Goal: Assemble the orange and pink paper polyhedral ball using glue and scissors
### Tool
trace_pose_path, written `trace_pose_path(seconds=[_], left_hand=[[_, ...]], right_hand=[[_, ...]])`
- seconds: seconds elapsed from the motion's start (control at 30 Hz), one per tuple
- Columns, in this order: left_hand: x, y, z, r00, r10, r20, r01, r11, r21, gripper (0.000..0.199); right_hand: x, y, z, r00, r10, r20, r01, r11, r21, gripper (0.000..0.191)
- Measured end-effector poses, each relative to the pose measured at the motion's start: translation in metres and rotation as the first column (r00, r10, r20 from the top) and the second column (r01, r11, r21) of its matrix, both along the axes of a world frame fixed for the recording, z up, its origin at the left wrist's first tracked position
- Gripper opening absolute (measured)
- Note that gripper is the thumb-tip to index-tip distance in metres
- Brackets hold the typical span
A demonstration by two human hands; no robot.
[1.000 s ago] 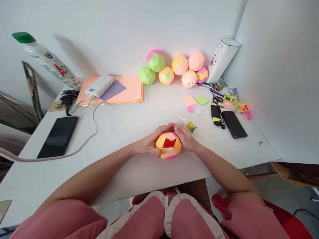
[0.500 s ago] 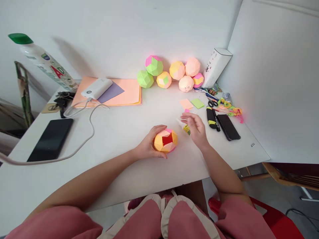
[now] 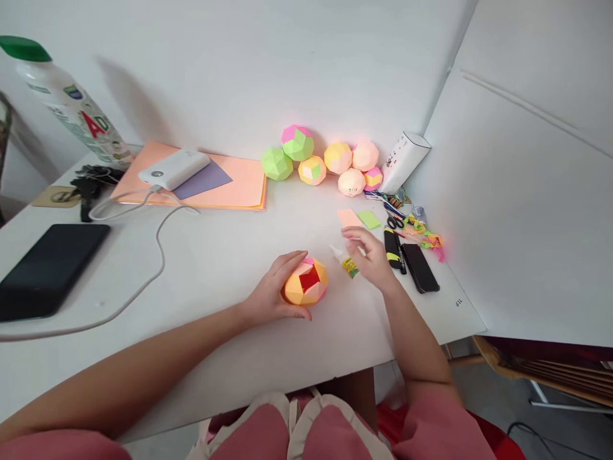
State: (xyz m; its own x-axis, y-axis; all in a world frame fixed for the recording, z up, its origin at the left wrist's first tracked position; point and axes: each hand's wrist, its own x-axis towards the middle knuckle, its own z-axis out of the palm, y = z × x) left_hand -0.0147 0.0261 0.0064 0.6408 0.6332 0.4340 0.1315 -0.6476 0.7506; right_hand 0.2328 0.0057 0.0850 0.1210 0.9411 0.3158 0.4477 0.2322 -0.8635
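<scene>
My left hand [image 3: 271, 294] is wrapped round the left side of a faceted paper ball [image 3: 293, 292], orange and pink with an opening on top that shows a red inside. The ball is at the table's front middle. To its right lies a small glue bottle [image 3: 348, 266] with a white nozzle and a yellow-green label. My right hand [image 3: 372, 259] hovers just beside the bottle, thumb and fingers curled together; what is between the fingertips, if anything, is too small to make out. Beyond it lie peach paper pieces [image 3: 349, 218] and green paper pieces [image 3: 369, 219].
Several finished paper balls [image 3: 338, 157] are grouped along the wall. At right are scissors [image 3: 395, 221], a cutter [image 3: 392, 248] and a phone [image 3: 420, 268]. Leftward lie coloured sheets [image 3: 244, 188], a power bank [image 3: 173, 168] with its cable, a black tablet [image 3: 52, 268] and a tall bottle [image 3: 79, 108].
The view has shifted and turned slightly. My right hand has drawn back from over the glue bottle, showing more of it. The left hand keeps hold of the paper ball.
</scene>
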Motion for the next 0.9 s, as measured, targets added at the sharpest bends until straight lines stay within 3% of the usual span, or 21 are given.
trace_pose_path(seconds=[0.07,0.17,0.37,0.63,0.9], left_hand=[[0.002,-0.004,0.0,1.0,0.027,-0.006,-0.027,0.998,0.063,0.114],[0.005,-0.009,0.0,0.998,0.056,0.009,-0.056,0.986,0.158,0.117],[0.009,-0.015,0.002,0.996,0.088,0.013,-0.088,0.958,0.274,0.114],[0.01,-0.018,0.007,0.995,0.098,0.034,-0.104,0.936,0.336,0.108],[0.004,-0.024,0.012,0.998,0.054,-0.023,-0.046,0.961,0.272,0.073]], right_hand=[[-0.018,-0.011,0.006,0.967,0.213,0.138,-0.205,0.976,-0.073,0.025],[-0.034,-0.025,0.005,0.94,0.311,0.139,-0.292,0.946,-0.143,0.024],[-0.038,-0.037,-0.005,0.95,0.266,0.165,-0.265,0.964,-0.026,0.02],[-0.042,-0.043,-0.003,0.944,0.243,0.221,-0.251,0.968,0.006,0.019],[-0.044,-0.044,-0.005,0.956,0.212,0.204,-0.222,0.975,0.028,0.011]])
